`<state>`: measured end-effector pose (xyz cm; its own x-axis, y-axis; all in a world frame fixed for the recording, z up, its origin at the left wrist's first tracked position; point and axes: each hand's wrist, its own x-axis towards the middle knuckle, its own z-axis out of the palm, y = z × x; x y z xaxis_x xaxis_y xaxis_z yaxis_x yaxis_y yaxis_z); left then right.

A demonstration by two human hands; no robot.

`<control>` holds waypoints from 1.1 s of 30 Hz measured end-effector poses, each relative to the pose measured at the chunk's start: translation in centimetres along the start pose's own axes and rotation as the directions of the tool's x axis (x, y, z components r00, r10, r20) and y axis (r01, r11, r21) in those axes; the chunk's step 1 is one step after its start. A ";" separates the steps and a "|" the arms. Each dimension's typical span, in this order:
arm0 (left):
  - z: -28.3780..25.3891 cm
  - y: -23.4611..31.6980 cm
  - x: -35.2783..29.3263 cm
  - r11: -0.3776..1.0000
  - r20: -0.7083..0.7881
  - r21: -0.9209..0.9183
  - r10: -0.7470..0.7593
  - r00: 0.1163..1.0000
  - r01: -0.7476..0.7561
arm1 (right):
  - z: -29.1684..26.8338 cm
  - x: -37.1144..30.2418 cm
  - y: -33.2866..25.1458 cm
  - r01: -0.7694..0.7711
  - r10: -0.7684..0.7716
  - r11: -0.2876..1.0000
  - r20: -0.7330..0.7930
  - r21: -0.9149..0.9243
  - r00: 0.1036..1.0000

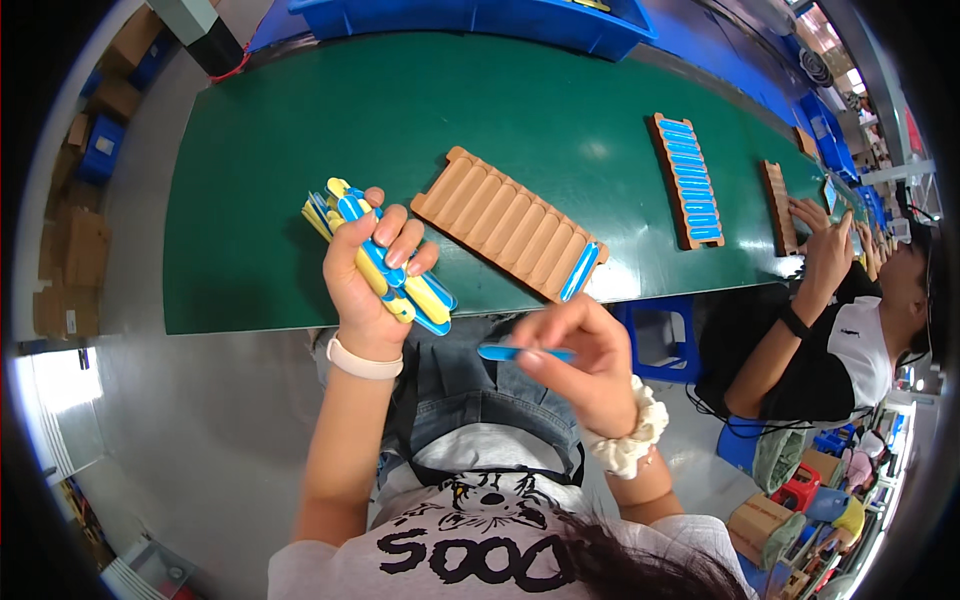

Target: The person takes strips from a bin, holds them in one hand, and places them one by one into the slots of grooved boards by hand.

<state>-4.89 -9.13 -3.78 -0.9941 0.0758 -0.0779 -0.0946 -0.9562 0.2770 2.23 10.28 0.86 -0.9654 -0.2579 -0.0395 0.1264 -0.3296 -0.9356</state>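
My left hand (362, 285) is closed round a bundle of slim blue-and-yellow sticks (428, 302) with rounded ends, held above the table's front edge. Between the thumb and fingers of my right hand (592, 368) is a single blue stick (497, 353), lying nearly level over my lap. That hand is slightly blurred. Just beyond both hands, a brown grooved tray (500, 215) lies slantwise on the green table (290, 120). Blue sticks (581, 268) lie in the tray at its right end, and its other visible grooves hold nothing.
Farther right lies a second brown tray filled with blue sticks (686, 178). Beyond it, a co-worker's hand (826, 255) is near another brown tray (778, 208). A long blue bin (470, 18) stands along the far edge. A blue stool (668, 340) stands beside the table at right.
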 end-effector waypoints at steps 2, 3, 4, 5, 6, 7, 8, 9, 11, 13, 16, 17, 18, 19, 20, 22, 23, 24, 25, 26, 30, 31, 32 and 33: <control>0.1 -0.1 -0.1 1.000 -0.010 0.024 -0.005 1.000 0.006 | 3.6 1.9 1.4 0.082 -0.082 0.997 -0.111 0.001 0.990; 0.0 0.0 -0.5 0.997 -0.014 0.066 -0.047 0.999 0.047 | 4.4 2.9 1.6 0.158 -0.156 0.987 -0.213 -0.009 0.964; 0.0 0.0 -1.0 0.990 0.026 0.109 -0.090 0.996 0.087 | 4.1 3.9 1.4 0.169 -0.167 0.986 -0.216 -0.009 0.962; -0.1 0.0 -1.4 0.980 0.064 0.153 -0.136 0.989 0.124 | 3.8 5.0 1.4 0.331 -0.384 0.852 -0.053 -0.406 0.922; -0.2 -0.1 -1.6 0.962 0.103 0.243 -0.150 0.983 0.122 | 3.6 5.6 1.3 0.467 -0.502 0.538 0.179 -0.701 0.846; -0.1 -0.2 -1.9 0.954 0.155 0.274 -0.172 0.973 0.125 | 3.6 5.7 1.4 0.473 -0.510 0.535 0.179 -0.700 0.841; -0.2 -0.1 -1.9 0.954 0.135 0.268 -0.174 0.976 0.133 | 3.7 5.7 1.5 0.495 -0.532 0.372 0.257 -0.785 0.807; -0.3 0.0 -2.0 0.955 0.114 0.260 -0.175 0.978 0.141 | 3.8 5.6 1.5 0.503 -0.538 0.194 0.337 -0.842 0.773; 0.0 0.1 -2.2 0.930 0.107 0.339 -0.190 0.976 0.144 | 3.3 5.5 0.4 0.474 -0.498 0.148 0.349 -0.868 0.794; 0.2 -0.2 -2.5 0.889 0.075 0.428 -0.214 0.974 0.162 | 0.8 6.2 -1.4 0.628 -0.453 0.210 0.495 -0.749 0.741; 0.8 -0.5 -2.1 0.855 0.116 0.495 -0.239 0.964 0.153 | -3.4 6.0 -3.2 0.364 -0.558 0.558 -0.013 -0.746 0.829; 0.8 -0.4 -2.0 0.859 0.132 0.488 -0.246 0.960 0.152 | -4.0 6.2 -3.8 0.297 -0.557 0.666 -0.192 -0.685 0.808; 0.7 -0.2 -1.9 0.863 0.149 0.481 -0.252 0.956 0.153 | -5.5 6.1 -4.2 0.251 -0.533 0.635 -0.179 -0.730 0.827; 0.7 0.0 -1.6 0.886 0.174 0.432 -0.262 0.949 0.166 | -7.1 6.1 -4.4 0.208 -0.511 0.599 -0.169 -0.773 0.843; 0.6 0.1 -1.4 0.901 0.161 0.397 -0.255 0.953 0.174 | -7.8 6.1 -4.1 0.193 -0.493 0.629 -0.194 -0.753 0.848; 0.4 0.1 -1.3 0.914 0.146 0.364 -0.249 0.957 0.182 | -8.9 6.2 -3.0 0.240 -0.519 0.687 -0.233 -0.686 0.823; 0.3 0.1 -1.5 0.911 0.147 0.362 -0.264 0.953 0.197 | -8.9 6.1 -2.6 0.288 -0.538 0.739 -0.276 -0.610 0.797; 0.2 0.1 -1.6 0.908 0.147 0.362 -0.279 0.949 0.211 | -8.6 6.0 -2.1 0.306 -0.627 0.694 -0.338 -0.652 0.702; 0.3 0.1 -1.5 0.907 0.151 0.366 -0.277 0.949 0.206 | -8.1 5.8 -2.4 0.309 -0.623 0.699 -0.336 -0.645 0.707; 0.4 0.1 -1.6 0.908 0.149 0.366 -0.272 0.951 0.203 | -7.6 5.6 -2.9 0.144 -0.777 0.290 -0.145 -0.946 0.613; 0.4 0.1 -2.0 0.909 0.143 0.365 -0.266 0.953 0.199 | -6.9 5.1 -2.9 0.047 -0.765 0.099 -0.046 -0.994 0.643; 0.5 0.1 -2.0 0.909 0.144 0.366 -0.267 0.953 0.199 | -7.0 5.3 -2.9 0.159 -0.692 0.346 -0.137 -0.925 0.709; 0.6 0.2 -2.0 0.908 0.151 0.371 -0.268 0.951 0.197 | -7.6 5.4 -2.3 0.208 -0.688 0.339 -0.091 -0.917 0.720; 0.6 0.2 -2.1 0.906 0.158 0.376 -0.269 0.950 0.194 | -7.6 5.2 -2.3 0.208 -0.688 0.338 -0.091 -0.918 0.720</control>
<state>-2.90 -9.28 -2.98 -0.9272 0.3745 0.0031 -0.2990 -0.7455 0.5957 -4.85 16.56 0.16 -0.8024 0.1239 0.5838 -0.3673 0.6684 -0.6468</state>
